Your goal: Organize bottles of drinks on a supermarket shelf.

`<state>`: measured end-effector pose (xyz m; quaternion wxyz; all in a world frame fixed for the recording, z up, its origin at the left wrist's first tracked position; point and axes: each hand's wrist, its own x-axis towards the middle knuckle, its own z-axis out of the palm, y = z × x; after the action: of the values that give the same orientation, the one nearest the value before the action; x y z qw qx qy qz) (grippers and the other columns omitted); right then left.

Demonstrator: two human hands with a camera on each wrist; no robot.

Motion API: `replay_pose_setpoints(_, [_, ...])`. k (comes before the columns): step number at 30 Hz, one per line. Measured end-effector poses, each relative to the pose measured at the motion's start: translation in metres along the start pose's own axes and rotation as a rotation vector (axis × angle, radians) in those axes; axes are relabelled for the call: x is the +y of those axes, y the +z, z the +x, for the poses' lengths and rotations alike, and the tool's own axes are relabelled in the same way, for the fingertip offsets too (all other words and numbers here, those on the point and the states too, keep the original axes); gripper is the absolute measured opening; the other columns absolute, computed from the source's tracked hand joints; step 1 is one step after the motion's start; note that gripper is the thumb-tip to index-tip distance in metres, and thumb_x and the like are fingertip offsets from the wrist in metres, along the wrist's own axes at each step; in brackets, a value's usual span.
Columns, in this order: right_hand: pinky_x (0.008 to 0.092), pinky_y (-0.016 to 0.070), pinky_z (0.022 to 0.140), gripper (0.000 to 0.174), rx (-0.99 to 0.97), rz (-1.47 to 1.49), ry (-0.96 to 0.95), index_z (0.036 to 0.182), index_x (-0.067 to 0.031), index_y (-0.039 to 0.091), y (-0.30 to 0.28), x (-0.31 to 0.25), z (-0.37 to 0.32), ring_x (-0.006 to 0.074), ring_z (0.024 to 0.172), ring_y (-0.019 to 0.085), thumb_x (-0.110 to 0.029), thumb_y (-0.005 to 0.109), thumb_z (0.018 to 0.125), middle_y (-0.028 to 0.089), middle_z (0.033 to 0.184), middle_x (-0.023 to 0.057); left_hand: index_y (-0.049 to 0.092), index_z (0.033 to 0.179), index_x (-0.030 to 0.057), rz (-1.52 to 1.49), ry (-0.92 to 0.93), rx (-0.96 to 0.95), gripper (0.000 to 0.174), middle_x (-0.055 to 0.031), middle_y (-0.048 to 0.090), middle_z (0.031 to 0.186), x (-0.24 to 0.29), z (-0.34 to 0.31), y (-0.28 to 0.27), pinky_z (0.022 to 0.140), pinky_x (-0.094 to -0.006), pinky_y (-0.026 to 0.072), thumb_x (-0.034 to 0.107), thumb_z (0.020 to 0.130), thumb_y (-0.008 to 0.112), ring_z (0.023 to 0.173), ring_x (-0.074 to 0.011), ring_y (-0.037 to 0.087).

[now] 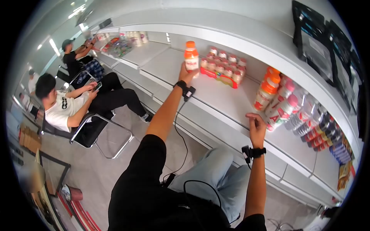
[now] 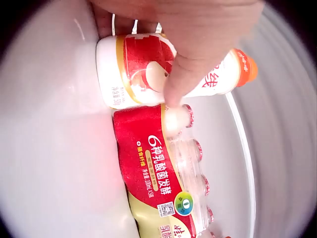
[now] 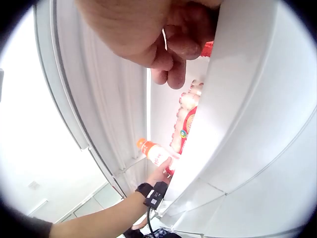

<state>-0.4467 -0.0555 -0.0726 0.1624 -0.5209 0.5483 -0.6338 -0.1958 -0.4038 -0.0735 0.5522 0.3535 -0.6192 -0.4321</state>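
Observation:
My left hand [image 1: 187, 74] grips the lower part of an orange-capped drink bottle [image 1: 191, 57] on the white shelf. In the left wrist view the thumb lies across the red and white label of this bottle [image 2: 141, 69]. Right beside it stands a red-wrapped pack of small yogurt drink bottles [image 1: 223, 68]. My right hand [image 1: 257, 127] is at the shelf's front edge, its fingers loosely curled around nothing. Close by are more orange-capped bottles [image 1: 266, 90]. In the right wrist view, the left hand [image 3: 161, 171] and its bottle show farther along the shelf.
Pink-capped bottles [image 1: 283, 109], clear water bottles [image 1: 302, 119] and several cans [image 1: 318, 136] line the shelf's right side. Black packages [image 1: 316, 46] hang above. A seated person [image 1: 65, 104] with a phone is at the left. A cable [image 1: 181, 142] runs from my left wrist.

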Motion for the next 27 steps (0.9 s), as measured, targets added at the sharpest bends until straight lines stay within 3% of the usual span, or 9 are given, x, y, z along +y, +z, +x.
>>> replay_pose_setpoints(2, [0.0238, 0.0462, 0.079, 0.015, -0.019, -0.005, 0.037, 0.100, -0.0008, 0.066, 0.000, 0.001, 0.001, 0.0115, 0.088, 0.062, -0.001, 0.052, 0.096, 0.068, 0.094, 0.0053, 0.038, 0.131, 0.0015, -0.015, 0.033, 0.002, 0.067, -0.0116, 0.057, 0.117, -0.020, 0.007, -0.003, 0.091, -0.0354, 0.0522, 0.005, 0.077, 0.077, 0.107, -0.0193, 0.059])
replay_pose_setpoints(5, [0.0247, 0.0464, 0.082, 0.015, -0.045, -0.058, 0.037, 0.100, -0.0007, 0.066, -0.002, 0.000, 0.004, 0.0122, 0.091, 0.062, -0.002, 0.052, 0.096, 0.068, 0.093, 0.0053, 0.037, 0.132, 0.0022, -0.082, 0.042, -0.015, 0.067, -0.0113, 0.056, 0.120, -0.011, -0.005, -0.001, 0.094, -0.0355, 0.0508, 0.003, 0.078, 0.075, 0.109, -0.0202, 0.058])
replay_pose_setpoints(7, [0.0256, 0.0464, 0.084, 0.015, -0.030, -0.030, 0.003, 0.100, -0.0002, 0.066, -0.001, 0.004, 0.003, 0.0130, 0.091, 0.062, -0.003, 0.051, 0.097, 0.068, 0.094, 0.0056, 0.038, 0.132, 0.0023, -0.007, 0.045, -0.031, 0.075, -0.0121, 0.061, 0.117, -0.005, -0.018, -0.003, 0.094, -0.0343, 0.0497, 0.018, 0.073, 0.081, 0.107, -0.0209, 0.061])
replay_pose_setpoints(12, [0.0266, 0.0464, 0.085, 0.015, -0.062, -0.048, -0.021, 0.101, 0.0002, 0.065, -0.005, 0.001, 0.001, 0.0138, 0.091, 0.062, -0.004, 0.051, 0.097, 0.068, 0.095, 0.0061, 0.039, 0.130, 0.0005, 0.270, -0.014, -0.211, 0.078, -0.0147, 0.062, 0.118, 0.058, -0.071, -0.010, 0.095, -0.0349, 0.0487, 0.026, 0.071, 0.082, 0.109, -0.0233, 0.062])
replay_pose_setpoints(14, [0.0264, 0.0462, 0.084, 0.016, -0.064, -0.038, -0.025, 0.103, -0.0005, 0.064, -0.005, 0.004, 0.002, 0.0134, 0.091, 0.062, -0.005, 0.050, 0.098, 0.068, 0.094, 0.0058, 0.039, 0.131, 0.0001, 0.278, -0.013, -0.253, 0.082, -0.0153, 0.062, 0.119, 0.052, -0.079, -0.010, 0.097, -0.0356, 0.0481, 0.029, 0.069, 0.084, 0.110, -0.0242, 0.062])
replay_pose_setpoints(21, [0.0252, 0.0458, 0.083, 0.016, -0.095, -0.019, -0.025, 0.104, -0.0019, 0.064, -0.009, 0.005, 0.002, 0.0128, 0.091, 0.062, -0.006, 0.050, 0.099, 0.067, 0.094, 0.0056, 0.036, 0.134, -0.0002, 0.184, -0.009, -0.400, 0.076, -0.0137, 0.057, 0.125, 0.080, -0.124, 0.019, 0.099, -0.0357, 0.0461, 0.018, 0.075, 0.081, 0.116, -0.0220, 0.057])
replay_pose_setpoints(27, [0.0258, 0.0460, 0.084, 0.016, -0.094, -0.048, -0.051, 0.104, -0.0009, 0.064, -0.009, 0.009, 0.003, 0.0129, 0.091, 0.062, -0.008, 0.051, 0.098, 0.068, 0.095, 0.0059, 0.038, 0.131, 0.0008, 0.112, 0.072, -0.568, 0.073, -0.0138, 0.058, 0.123, 0.083, -0.152, 0.066, 0.100, -0.0368, 0.0457, 0.020, 0.076, 0.081, 0.117, -0.0230, 0.057])
